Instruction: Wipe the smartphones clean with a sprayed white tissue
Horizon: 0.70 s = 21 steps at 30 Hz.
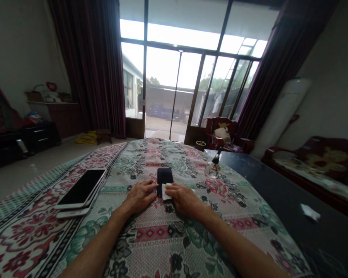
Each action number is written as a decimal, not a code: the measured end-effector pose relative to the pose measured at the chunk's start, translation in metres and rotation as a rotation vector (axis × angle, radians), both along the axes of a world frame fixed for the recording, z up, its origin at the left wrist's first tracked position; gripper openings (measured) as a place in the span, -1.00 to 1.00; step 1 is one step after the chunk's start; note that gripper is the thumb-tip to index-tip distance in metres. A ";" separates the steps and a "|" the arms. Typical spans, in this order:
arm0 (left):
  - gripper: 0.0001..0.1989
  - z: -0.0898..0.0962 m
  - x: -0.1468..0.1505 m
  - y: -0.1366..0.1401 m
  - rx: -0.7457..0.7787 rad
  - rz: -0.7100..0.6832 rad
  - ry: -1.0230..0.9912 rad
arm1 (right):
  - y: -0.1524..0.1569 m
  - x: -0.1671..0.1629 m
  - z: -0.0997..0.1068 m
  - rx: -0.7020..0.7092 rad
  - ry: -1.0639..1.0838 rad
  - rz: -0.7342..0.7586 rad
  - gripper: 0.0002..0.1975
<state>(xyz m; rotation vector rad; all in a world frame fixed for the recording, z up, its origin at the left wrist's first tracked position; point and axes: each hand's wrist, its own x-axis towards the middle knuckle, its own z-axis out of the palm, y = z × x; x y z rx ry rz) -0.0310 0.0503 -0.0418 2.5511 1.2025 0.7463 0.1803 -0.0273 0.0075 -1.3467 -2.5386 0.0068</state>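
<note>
Head view: woven floral tablecloth in pink, green and grey, spread over a smooth dark worktop; near its middle, between both hands, a flat, dark, phone-shaped slab, rounded at the corners. Left hand at the slab's left edge, fingers loosely bent and wrapped around nothing visible. Right hand over the lower right part, fingers closed on a folded white tissue, soft and slightly rumpled. Lower part of the slab largely hidden by tissue and fingers; exact kind hard to make out. To the left, a white-framed tablet with a glossy dark screen, atop other pale-edged devices mostly covered by it. To the right, a clear glass bottle with a dark top, contents unclear. Open cloth between left hand and tablet, and between right hand and bottle; forearms cut off at the lower border.
</note>
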 end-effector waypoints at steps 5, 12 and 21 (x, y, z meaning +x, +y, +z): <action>-0.63 -0.001 0.000 -0.001 0.010 0.019 -0.010 | 0.000 -0.007 -0.001 -0.009 0.001 0.070 -0.69; -0.63 -0.003 0.000 0.003 0.014 -0.017 -0.011 | 0.009 0.018 0.006 -0.025 0.047 -0.066 -0.58; -0.64 -0.002 -0.001 0.003 0.020 -0.024 -0.010 | 0.011 0.015 0.001 0.006 0.041 -0.073 -0.61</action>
